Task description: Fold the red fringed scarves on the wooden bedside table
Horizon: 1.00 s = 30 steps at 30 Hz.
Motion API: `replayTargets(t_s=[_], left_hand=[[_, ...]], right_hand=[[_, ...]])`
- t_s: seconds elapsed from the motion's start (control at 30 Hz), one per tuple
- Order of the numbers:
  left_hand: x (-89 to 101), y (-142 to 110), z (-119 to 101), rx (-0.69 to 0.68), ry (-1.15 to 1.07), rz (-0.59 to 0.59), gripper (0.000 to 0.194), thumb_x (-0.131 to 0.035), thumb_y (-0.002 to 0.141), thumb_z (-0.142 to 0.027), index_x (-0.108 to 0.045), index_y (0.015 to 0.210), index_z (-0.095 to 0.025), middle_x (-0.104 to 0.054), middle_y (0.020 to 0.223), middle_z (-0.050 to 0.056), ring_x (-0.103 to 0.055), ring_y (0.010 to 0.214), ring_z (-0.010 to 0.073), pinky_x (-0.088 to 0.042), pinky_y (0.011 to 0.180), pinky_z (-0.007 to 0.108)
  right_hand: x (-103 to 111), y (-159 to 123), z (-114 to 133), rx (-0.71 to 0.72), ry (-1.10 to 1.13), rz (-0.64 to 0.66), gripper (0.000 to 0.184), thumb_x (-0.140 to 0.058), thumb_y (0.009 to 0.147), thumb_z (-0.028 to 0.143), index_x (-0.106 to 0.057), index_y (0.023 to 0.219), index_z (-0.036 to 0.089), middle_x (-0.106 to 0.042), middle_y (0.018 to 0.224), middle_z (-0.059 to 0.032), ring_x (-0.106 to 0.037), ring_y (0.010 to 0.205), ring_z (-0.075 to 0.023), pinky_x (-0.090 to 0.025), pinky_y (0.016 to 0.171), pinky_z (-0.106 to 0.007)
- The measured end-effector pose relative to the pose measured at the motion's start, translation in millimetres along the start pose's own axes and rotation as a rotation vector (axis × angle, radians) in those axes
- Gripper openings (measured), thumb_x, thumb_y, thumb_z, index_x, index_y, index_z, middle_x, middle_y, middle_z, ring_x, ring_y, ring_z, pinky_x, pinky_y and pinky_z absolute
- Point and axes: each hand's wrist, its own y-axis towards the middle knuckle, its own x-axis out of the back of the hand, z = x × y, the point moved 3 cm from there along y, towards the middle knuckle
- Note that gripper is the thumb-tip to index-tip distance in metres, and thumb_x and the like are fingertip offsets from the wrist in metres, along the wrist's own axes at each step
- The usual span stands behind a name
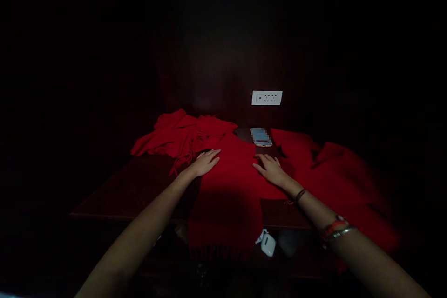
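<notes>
A red fringed scarf (230,195) lies flat down the middle of the dark table, its fringed end hanging over the front edge. My left hand (205,163) rests on the scarf's left border, fingers stretched out. On the opposite border lies my right hand (270,168), its fingers extended and apart, touching the cloth. Neither hand grips anything. More red cloth (335,172) spreads in loose folds to the right, partly behind my right forearm. A crumpled red fringed scarf (178,132) is heaped at the back left.
A phone (261,137) lies near the back of the table (118,191). Below the front edge, a small white case (268,245) shows beside the scarf's fringe. A white socket panel (267,98) is on the dark wall. The surroundings are very dark.
</notes>
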Motion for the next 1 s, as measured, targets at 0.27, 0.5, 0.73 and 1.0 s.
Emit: replayTargets(t_s=[0.27, 0.5, 0.73, 1.0], left_hand=[[-0.4, 2, 6, -0.011, 0.043, 0.026, 0.053, -0.022, 0.081, -0.048, -0.023, 0.126, -0.021, -0.032, 0.127, 0.006, -0.028, 0.115, 0.0179, -0.021, 0.093, 0.034], [2.3, 2, 5, -0.041, 0.057, 0.075, 0.044, -0.024, 0.083, -0.04, -0.023, 0.125, -0.028, -0.03, 0.128, 0.001, -0.025, 0.116, 0.0168, -0.02, 0.094, 0.037], [17.9, -11, -29, -0.285, 0.025, 0.022, 0.039, -0.024, 0.084, -0.031, -0.034, 0.121, -0.023, -0.026, 0.131, 0.001, -0.02, 0.119, 0.0124, -0.016, 0.097, 0.027], [-0.4, -15, -32, -0.244, 0.045, 0.227, 0.045, -0.024, 0.083, -0.043, -0.019, 0.126, -0.03, -0.013, 0.135, -0.002, -0.009, 0.122, 0.0152, -0.013, 0.097, 0.032]], right_hand=[[47, 16, -23, -0.03, 0.137, -0.002, 0.025, -0.045, 0.066, 0.016, -0.05, 0.09, 0.019, -0.053, 0.067, 0.0018, -0.049, 0.058, -0.0113, -0.037, 0.053, -0.021], [23, 14, -18, 0.049, -0.151, 0.03, 0.032, -0.046, 0.069, 0.014, -0.048, 0.101, 0.017, -0.046, 0.107, -0.0093, -0.048, 0.092, -0.0184, -0.038, 0.076, -0.026], [36, 1, -6, 0.056, -0.164, -0.074, 0.041, -0.04, 0.077, 0.031, -0.037, 0.117, 0.019, -0.041, 0.111, -0.0109, -0.043, 0.099, -0.0231, -0.036, 0.082, -0.035], [40, -70, 30, 0.406, -0.113, 0.157, 0.034, -0.038, 0.079, 0.027, -0.043, 0.112, 0.023, -0.048, 0.102, -0.0078, -0.049, 0.091, -0.0181, -0.042, 0.077, -0.033]])
